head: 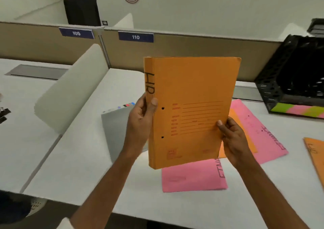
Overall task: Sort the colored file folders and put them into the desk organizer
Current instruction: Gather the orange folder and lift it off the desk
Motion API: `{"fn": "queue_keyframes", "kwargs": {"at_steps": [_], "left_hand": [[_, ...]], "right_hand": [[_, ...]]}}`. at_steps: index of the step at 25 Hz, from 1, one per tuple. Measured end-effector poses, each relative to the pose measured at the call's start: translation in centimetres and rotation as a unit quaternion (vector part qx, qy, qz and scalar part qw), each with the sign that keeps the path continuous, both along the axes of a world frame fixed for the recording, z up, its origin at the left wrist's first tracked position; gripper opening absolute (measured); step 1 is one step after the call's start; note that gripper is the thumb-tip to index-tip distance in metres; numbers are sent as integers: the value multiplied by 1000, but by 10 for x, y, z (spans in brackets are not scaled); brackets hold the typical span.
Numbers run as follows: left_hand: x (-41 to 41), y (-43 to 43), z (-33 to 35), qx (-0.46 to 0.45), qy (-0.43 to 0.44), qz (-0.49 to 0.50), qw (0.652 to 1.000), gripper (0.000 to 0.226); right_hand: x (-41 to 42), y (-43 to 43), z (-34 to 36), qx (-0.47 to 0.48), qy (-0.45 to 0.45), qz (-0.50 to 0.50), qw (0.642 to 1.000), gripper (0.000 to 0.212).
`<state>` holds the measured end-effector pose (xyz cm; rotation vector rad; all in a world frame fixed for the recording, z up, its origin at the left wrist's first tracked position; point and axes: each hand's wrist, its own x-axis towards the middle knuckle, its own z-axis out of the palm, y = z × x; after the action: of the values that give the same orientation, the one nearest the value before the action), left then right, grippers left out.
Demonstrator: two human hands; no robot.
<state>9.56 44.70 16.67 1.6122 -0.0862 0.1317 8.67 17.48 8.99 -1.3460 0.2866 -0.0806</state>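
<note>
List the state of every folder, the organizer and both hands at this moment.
Held orange folder: closed, upright, lifted off the desk.
Left hand: gripping its spine edge.
Right hand: gripping its lower right edge.
Pink folders: flat on desk, overlapping.
Orange folder at right: flat.
Black organizer: tilted; contents unclear.
</note>
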Motion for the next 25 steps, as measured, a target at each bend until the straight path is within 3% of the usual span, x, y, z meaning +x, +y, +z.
{"fn": "queue_keyframes", "kwargs": {"at_steps": [4, 11, 18, 22, 25], "left_hand": [[-39, -103, -72, 64, 91, -113, 987, 53], [-97, -294, -94, 59, 141, -215, 964, 52], [-116, -456, -140, 149, 175, -273, 934, 50], [-120, -522, -158, 208, 175, -334, 903, 62], [-125, -552, -183, 214, 140, -357, 898, 62]], "right_hand": [[-48, -106, -15, -42, 53, -60, 996, 32], [-141, -296, -45, -67, 100, -112, 986, 34], [-208, -431, -64, -199, 152, -253, 934, 50], [-228, -488, -89, -283, 194, -250, 905, 56], [-233, -516, -110, -421, 215, -164, 866, 63]]}}
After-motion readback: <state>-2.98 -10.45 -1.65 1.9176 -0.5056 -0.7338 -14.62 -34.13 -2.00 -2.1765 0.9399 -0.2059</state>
